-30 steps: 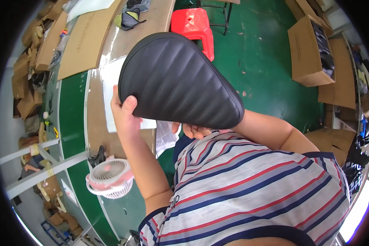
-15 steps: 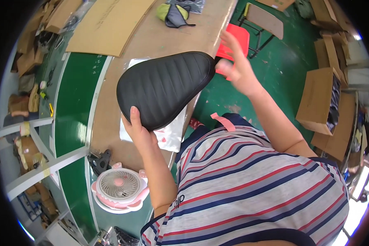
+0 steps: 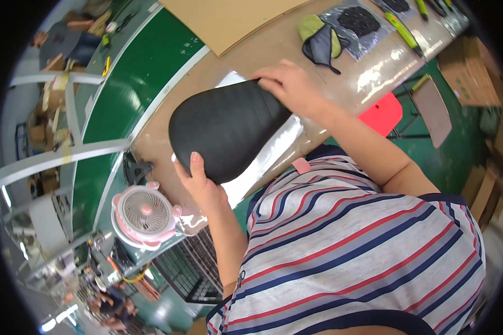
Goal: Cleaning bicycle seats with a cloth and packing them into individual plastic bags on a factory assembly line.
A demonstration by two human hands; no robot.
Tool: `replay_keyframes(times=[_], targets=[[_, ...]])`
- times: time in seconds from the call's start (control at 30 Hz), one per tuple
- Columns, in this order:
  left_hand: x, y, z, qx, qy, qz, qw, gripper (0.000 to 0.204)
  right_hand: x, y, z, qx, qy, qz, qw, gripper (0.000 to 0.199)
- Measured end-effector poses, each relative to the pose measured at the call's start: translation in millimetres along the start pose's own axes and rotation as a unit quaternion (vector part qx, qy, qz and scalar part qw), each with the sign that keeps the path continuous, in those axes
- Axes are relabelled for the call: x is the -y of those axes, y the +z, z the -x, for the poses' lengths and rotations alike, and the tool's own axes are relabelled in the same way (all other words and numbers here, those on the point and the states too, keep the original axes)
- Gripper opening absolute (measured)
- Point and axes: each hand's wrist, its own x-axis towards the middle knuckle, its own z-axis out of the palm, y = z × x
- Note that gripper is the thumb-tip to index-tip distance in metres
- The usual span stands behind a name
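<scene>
The striped shirt (image 3: 346, 251) fills the lower right of the frame, with a pink tab (image 3: 302, 166) at its hem. Beyond it, at the centre, the black padded saddle (image 3: 226, 131) is held over the table (image 3: 251, 61); I cannot tell if it rests there. Its long axis slants from lower left to upper right, wide rounded end to the left, narrow end to the upper right.

The left hand (image 3: 201, 181) pinches the lower edge of the wide end, thumb on the upper face, other fingers partly hidden at the rim. The right hand (image 3: 288, 86) bends over the narrow end and covers its tip; whether those fingers pinch it, I cannot tell.

A glossy sheet (image 3: 257, 173) lies partly under the saddle. At the lower left stand a pink-and-white fan (image 3: 146, 209) and, just beside it, a black bracket (image 3: 137, 169). Farther up the table come a cardboard sheet (image 3: 229, 22), a grey-and-lime cloth mask (image 3: 321, 44), a clear bag (image 3: 359, 23) of black pieces and a lime-green tool (image 3: 403, 32). Past the edge, at right, are a red stool (image 3: 383, 114), a folding chair (image 3: 433, 109) and a carton (image 3: 469, 72).
</scene>
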Motion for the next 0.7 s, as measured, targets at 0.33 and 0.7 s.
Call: replay_keyframes(times=[0.33,0.7], targets=[[17.2,54.0,27.7,-0.130,0.017,0.004,0.991,0.053,-34.3,-11.0,-47.0,0.222,-0.094,0.010,0.970,0.057],[88.8,67.5,12.9,-0.175,-0.103,0.082,0.976,0.054,-243.8,-34.2,-40.8,0.059,0.067,0.369,0.925,0.038]])
